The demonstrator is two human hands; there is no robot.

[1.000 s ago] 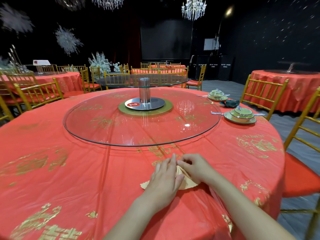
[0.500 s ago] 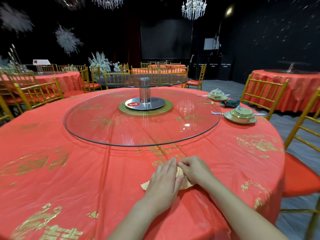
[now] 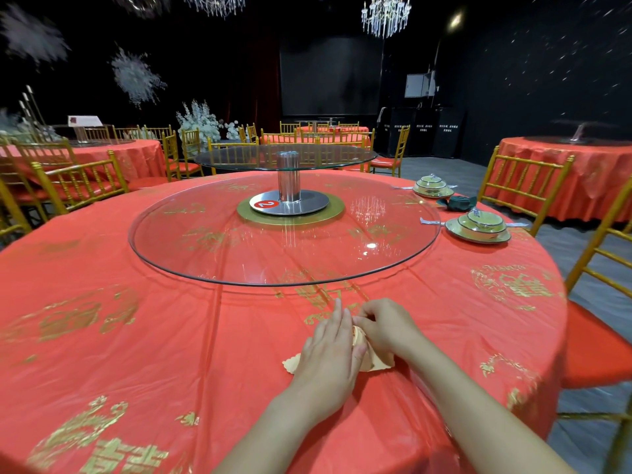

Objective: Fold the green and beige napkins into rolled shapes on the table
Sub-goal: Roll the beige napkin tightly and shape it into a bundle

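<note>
**Tighter than a second ago**

Left hand point(image 3: 328, 357) and right hand point(image 3: 386, 326) have scooted closer together, and the beige napkin point(image 3: 358, 336) looks more bunched up between them.

Big round table point(image 3: 171, 336) in a red-and-gold cloth, with a glass turntable point(image 3: 205, 248) in the middle. The left hand lies flat with straight fingers, pressing the napkin down. The right has its fingers curled, pinching the rolled bit (fingertips mostly hidden). The beige napkin sits near the table's front edge, corners poking out either side. Way over at far right, two covered dishes point(image 3: 482, 227) with the green napkin point(image 3: 461, 202) between them.
</note>
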